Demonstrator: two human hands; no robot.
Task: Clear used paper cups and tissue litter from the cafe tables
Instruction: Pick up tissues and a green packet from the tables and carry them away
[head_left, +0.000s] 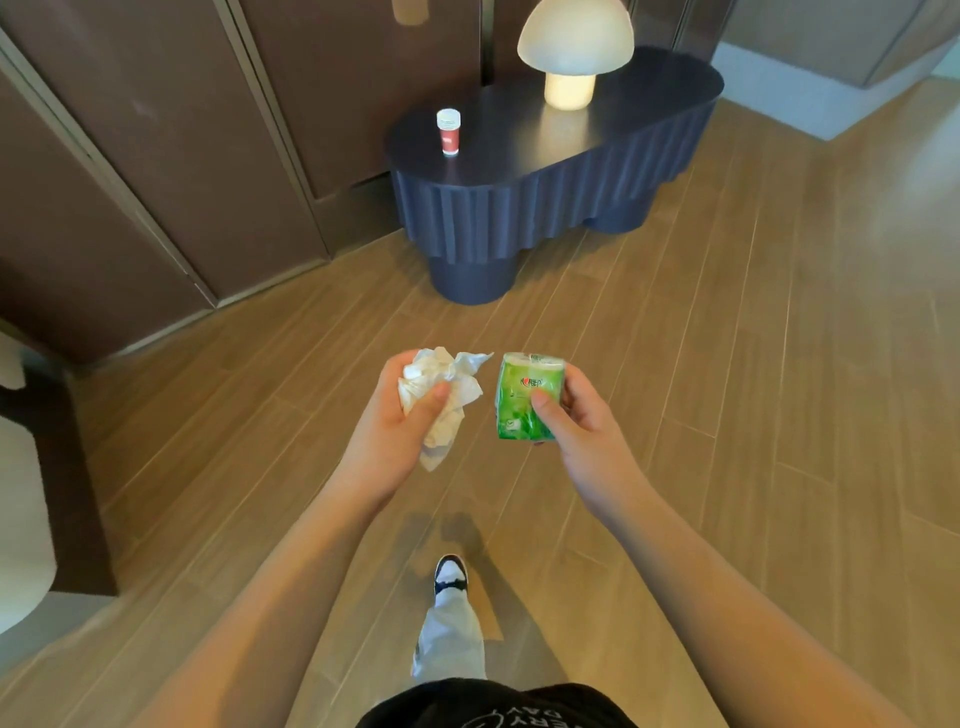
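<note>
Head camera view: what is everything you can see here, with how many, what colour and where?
paper cup: one, red and white, upright on the table's left end
table: one, dark blue, ribbed, by the wall
lamp: one, cream, mushroom-shaped, on the table
floor: light brown planks
tissues: white crumpled wad, in the left hand
tissue pack: one, green, in the right hand
left hand: grips the tissues
right hand: holds the pack
shoe: one, black and white

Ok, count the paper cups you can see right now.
1. A red and white paper cup stands upright on the left end of the dark ribbed table, apart from the mushroom lamp. Others may lie outside this view.
</note>
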